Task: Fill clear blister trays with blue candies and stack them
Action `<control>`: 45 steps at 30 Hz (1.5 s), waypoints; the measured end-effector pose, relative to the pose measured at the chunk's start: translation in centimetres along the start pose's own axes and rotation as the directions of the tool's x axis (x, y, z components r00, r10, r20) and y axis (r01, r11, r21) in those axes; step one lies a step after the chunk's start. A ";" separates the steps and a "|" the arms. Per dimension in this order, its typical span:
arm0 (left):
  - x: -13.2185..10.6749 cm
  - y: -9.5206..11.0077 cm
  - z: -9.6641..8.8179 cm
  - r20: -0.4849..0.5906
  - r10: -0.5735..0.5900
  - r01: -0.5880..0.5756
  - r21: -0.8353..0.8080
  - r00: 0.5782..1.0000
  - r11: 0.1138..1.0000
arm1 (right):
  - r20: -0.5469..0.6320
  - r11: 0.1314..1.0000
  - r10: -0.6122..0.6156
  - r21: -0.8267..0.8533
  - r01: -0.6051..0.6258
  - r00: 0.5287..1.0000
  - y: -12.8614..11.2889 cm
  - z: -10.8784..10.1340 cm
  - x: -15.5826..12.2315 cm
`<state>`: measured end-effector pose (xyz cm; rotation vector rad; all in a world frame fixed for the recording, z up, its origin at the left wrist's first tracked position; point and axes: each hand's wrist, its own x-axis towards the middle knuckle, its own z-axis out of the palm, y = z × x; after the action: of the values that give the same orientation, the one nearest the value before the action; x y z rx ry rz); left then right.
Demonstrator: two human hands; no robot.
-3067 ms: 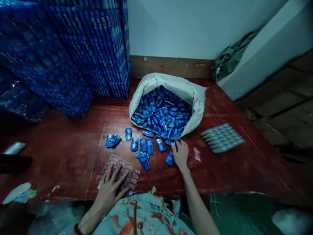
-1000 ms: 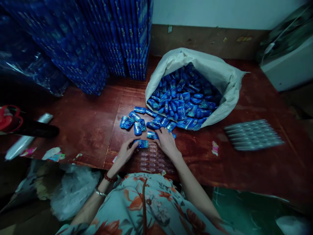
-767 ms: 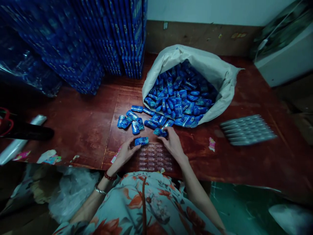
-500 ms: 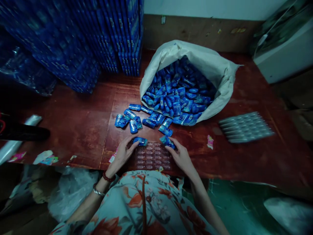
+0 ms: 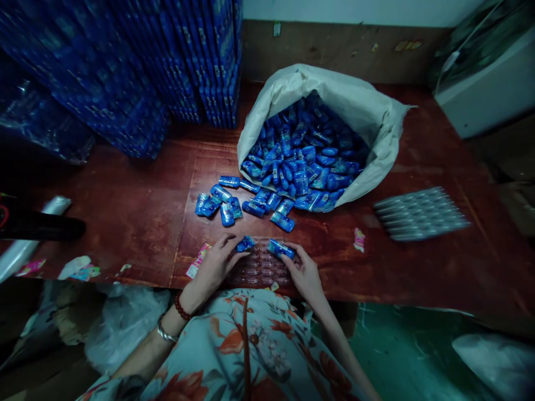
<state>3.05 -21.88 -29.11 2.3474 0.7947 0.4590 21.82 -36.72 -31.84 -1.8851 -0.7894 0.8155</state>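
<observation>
Between thumb and fingers, my left hand (image 5: 217, 260) grips a small blue wrapped packet (image 5: 245, 243) over the upper left of a clear plastic blister tray (image 5: 262, 271). My right hand (image 5: 306, 271) pinches another blue packet (image 5: 280, 248) above the tray's upper right. The tray lies at the table's front edge, with rows of moulded pockets. Just beyond my hands is a loose heap of similar blue packets (image 5: 226, 214). Behind it, a white woven sack (image 5: 378, 161) lies with its mouth facing me, full of more of them.
Tall stacks of blue packs (image 5: 184, 67) stand at the back left. To the right sits a pile of clear trays (image 5: 422, 213). A black object (image 5: 50, 225) and a clear film roll (image 5: 56, 205) lie at the left. Pink scraps (image 5: 359, 239) dot the table (image 5: 137, 206).
Both hands have come closer to me over the tray, each still holding its packet. The left packet has turned, and the right one has shifted slightly left and levelled out.
</observation>
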 end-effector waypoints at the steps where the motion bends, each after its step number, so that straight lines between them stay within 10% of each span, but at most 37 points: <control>1: 0.0 0.3 0.1 0.014 -0.012 0.012 0.025 1.000 1.000 | -0.005 1.000 0.002 -0.019 -0.002 1.000 0.0 0.0 0.0; 10: 1.3 1.9 0.8 0.240 -0.144 0.038 0.399 0.960 0.916 | -0.067 0.979 -0.069 -0.198 0.055 0.995 -0.9 1.5 -1.2; 22: 6.2 4.7 -0.5 0.554 -0.069 -0.251 0.481 0.830 0.840 | -0.064 0.958 -0.161 -0.250 0.140 0.985 -1.8 1.0 -0.2; 31: 5.2 4.0 0.8 0.449 -0.088 -0.174 0.509 0.889 0.843 | 0.416 0.442 -0.229 -0.761 0.475 0.880 -7.4 0.1 2.6; 45: 5.3 4.6 0.8 0.473 -0.147 -0.157 0.546 0.869 0.823 | 0.611 0.182 -0.084 -0.767 0.615 0.787 -10.8 1.9 4.6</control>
<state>9.44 -21.71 -26.07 2.8237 0.7329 -0.4629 20.88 -28.03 -23.80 -2.3074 -2.4208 0.3936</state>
